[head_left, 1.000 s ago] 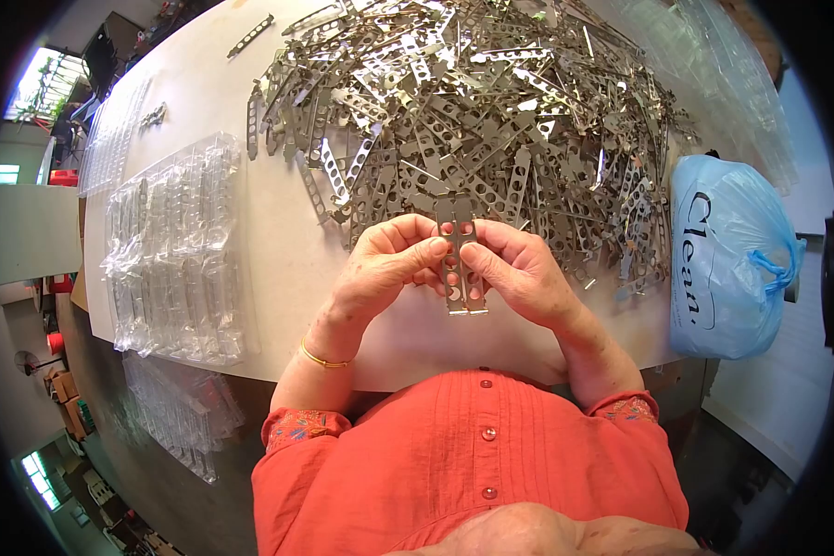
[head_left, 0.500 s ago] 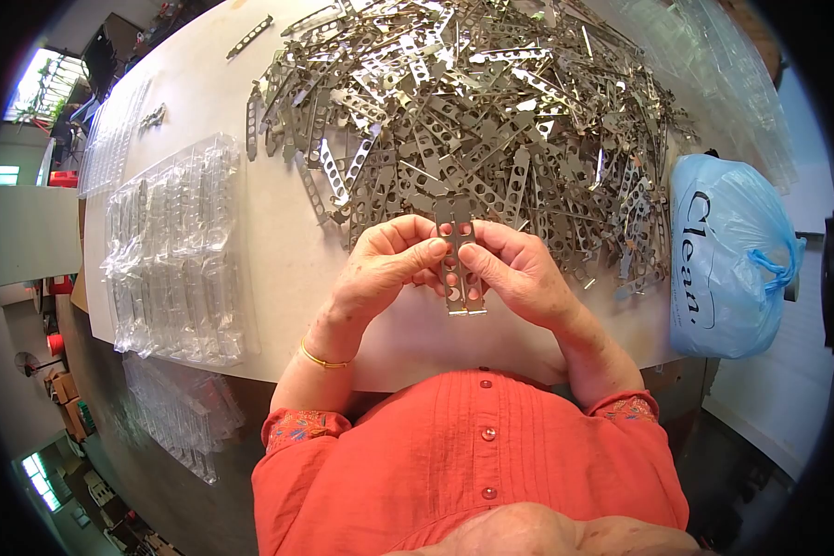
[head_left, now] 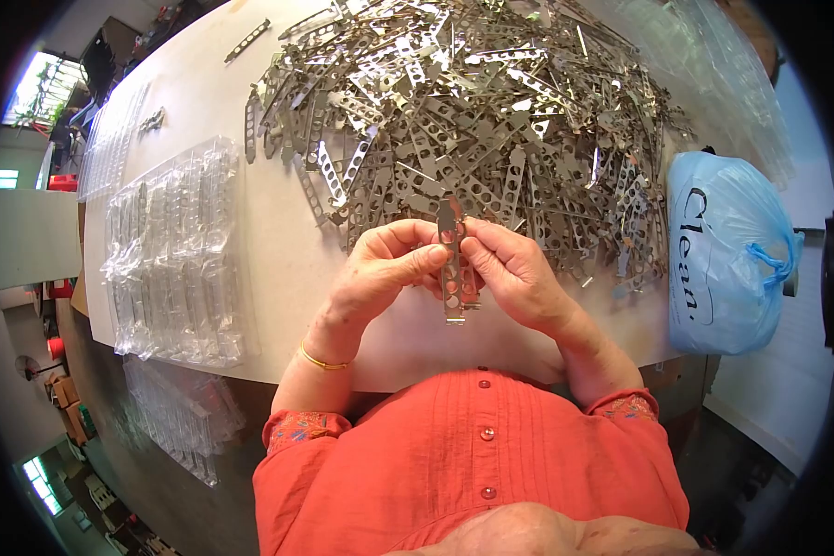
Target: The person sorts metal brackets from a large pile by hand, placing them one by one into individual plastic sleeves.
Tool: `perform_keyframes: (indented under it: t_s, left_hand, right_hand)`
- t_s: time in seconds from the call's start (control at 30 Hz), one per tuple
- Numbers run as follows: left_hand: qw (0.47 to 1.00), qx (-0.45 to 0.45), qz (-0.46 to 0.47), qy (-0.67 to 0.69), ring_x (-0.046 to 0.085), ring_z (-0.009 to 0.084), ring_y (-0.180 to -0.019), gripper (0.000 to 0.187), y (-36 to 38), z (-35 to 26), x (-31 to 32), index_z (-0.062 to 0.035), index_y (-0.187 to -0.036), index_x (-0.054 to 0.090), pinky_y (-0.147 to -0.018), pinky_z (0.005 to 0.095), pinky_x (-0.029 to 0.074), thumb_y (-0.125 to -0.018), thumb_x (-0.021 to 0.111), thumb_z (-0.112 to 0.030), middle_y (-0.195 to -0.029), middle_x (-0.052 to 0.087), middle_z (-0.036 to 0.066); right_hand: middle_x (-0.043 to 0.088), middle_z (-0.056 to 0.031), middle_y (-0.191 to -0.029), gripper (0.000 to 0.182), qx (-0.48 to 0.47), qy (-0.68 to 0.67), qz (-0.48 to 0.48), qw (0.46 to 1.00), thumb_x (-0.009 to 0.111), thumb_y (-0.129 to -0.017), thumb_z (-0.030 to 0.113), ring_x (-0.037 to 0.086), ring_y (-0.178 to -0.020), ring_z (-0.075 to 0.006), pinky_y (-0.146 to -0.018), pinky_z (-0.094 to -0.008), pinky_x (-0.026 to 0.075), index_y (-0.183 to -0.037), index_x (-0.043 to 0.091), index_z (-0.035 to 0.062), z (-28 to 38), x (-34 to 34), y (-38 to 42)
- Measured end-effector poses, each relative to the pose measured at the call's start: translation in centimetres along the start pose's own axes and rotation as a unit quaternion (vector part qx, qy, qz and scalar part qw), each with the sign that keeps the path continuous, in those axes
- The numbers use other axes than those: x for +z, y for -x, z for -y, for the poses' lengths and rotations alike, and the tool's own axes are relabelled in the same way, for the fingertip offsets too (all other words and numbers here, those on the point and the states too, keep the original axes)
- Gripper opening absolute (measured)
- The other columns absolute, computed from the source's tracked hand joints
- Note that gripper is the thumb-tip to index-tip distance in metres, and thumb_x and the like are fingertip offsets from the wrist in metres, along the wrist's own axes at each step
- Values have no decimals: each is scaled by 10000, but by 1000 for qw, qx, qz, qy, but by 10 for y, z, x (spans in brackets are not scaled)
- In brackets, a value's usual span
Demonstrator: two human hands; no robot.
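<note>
Metal brackets with round holes are held upright between my two hands, near the table's front edge. My left hand pinches the front bracket from its left side, thumb on its face. On the other side, my right hand has thumb and fingers closed on a second bracket, which sits partly behind the first and is turned nearly edge-on. Just beyond my hands lies a large heap of similar perforated metal brackets.
Clear plastic trays with brackets inside lie on the white table at left. More clear plastic is below the left edge. A blue tied bag sits at right, with plastic sheets behind it.
The two brackets were side by side, both facing me; now the right one is turned and overlaps behind the left one. My hands have barely moved.
</note>
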State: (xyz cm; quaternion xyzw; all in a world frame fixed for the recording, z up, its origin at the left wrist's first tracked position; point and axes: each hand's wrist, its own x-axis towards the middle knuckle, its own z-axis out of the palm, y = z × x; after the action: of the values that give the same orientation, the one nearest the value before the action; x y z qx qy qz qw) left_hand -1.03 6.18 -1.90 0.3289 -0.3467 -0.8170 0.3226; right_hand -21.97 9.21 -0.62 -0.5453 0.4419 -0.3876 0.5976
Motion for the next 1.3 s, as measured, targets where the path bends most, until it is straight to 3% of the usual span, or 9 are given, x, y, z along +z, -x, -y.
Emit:
perform_keyframes:
  t_s: [0.23,0.4,0.53,0.63,0.8,1.0,1.07,1.13,1.3]
  left_hand:
    - [999,20,38,-23,713,178,-771,183,1,0,3,-7,-1062,669,-678,280,577,-966,673,-162,-894,728,103]
    - [999,46,20,-4,709,164,-766,156,0,-1,4,-7,-1056,671,-670,276,573,-977,655,-141,-873,719,86]
    - [998,47,7,-29,702,151,-780,157,0,5,1,-5,-1058,673,-683,270,569,-980,653,-139,-891,717,80]
    - [996,73,6,-58,721,191,-768,149,-1,7,4,-4,-1060,660,-682,294,588,-990,625,-131,-882,717,96]
    - [994,73,6,-79,634,77,-787,155,2,3,2,-20,-1044,699,-695,217,509,-979,664,-156,-910,705,26]
    - [986,104,-43,-123,613,51,-806,125,3,1,5,-49,-1044,701,-684,208,493,-950,697,-132,-943,699,-12]
    - [988,107,-60,-90,627,76,-797,129,1,4,3,-35,-1043,690,-674,224,499,-934,705,-102,-958,711,25]
    - [989,114,-72,-56,647,112,-766,243,-2,7,0,-31,-1132,614,-650,247,502,-911,714,-52,-979,728,79]
    - [992,93,-75,-30,621,61,-729,342,0,2,5,-68,-1206,562,-599,207,470,-909,730,-78,-948,721,32]
  right_hand:
    - [617,-54,-900,180,-17,18,-3,1000,498,-1048,98,627,-714,-88,-621,-245,535,-1122,622,-9,0,4,0]
    - [639,-68,-925,122,-88,82,-96,988,605,-996,99,670,-771,-111,-639,-241,549,-1064,627,0,0,-1,0]
    - [645,-63,-928,90,-87,88,-60,990,638,-973,78,675,-777,-104,-642,-237,550,-1022,622,4,-6,-3,1]
    - [650,-48,-899,63,-61,-16,-49,997,644,-970,68,657,-738,-80,-621,-229,537,-983,616,13,3,4,3]
    - [659,-42,-858,75,-67,-16,-38,997,628,-980,66,639,-699,-70,-582,-223,516,-972,583,7,-1,1,2]
    - [621,-27,-796,55,-36,-136,-31,990,545,-1011,60,616,-669,-57,-556,-219,502,-994,501,34,5,4,6]
    - [617,-24,-792,56,-21,-140,-45,989,543,-1012,67,608,-656,-55,-546,-215,497,-997,497,40,6,2,6]
    - [615,-22,-795,73,0,-135,-69,988,550,-1014,97,584,-622,-53,-516,-206,480,-996,497,48,7,-1,4]
    - [617,-19,-808,92,50,-124,-66,989,563,-1013,115,593,-624,-57,-508,-209,487,-989,500,51,7,-3,2]
